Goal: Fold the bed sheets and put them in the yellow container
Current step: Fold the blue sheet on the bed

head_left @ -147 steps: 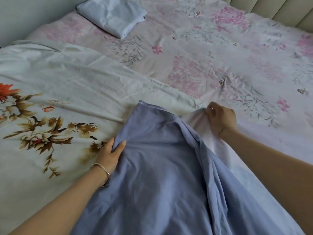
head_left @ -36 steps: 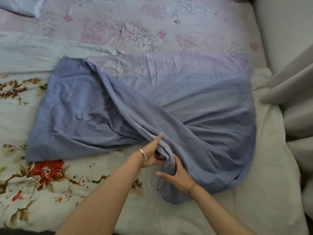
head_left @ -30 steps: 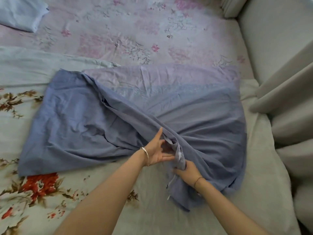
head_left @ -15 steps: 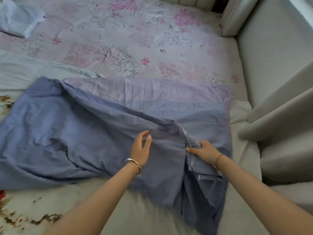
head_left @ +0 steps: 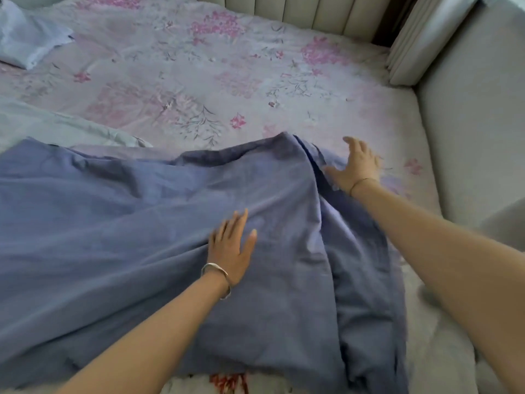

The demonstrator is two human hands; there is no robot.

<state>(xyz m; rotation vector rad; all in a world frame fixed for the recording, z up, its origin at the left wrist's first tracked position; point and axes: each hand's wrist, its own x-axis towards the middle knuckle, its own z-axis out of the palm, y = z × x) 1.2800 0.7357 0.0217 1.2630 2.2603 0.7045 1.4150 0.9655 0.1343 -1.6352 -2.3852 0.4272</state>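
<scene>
floral bedspread [head_left: 199,89] open beyond, headboard [head_left: 298,9] behind

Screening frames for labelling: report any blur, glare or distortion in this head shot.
Head view: right hand smeared by motion blur; left hand on the blue sheet slightly soft; light flat, dim, no glare; right forearm swollen by wide-angle stretch.

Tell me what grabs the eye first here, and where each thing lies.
A big crumpled blue bed sheet fills the near half of the view. The left hand lies flat on its middle, while the right hand, fingers spread, is at its far right edge. Behind it stretches a pink floral bedspread, with a pale blue folded cloth at far left.
</scene>
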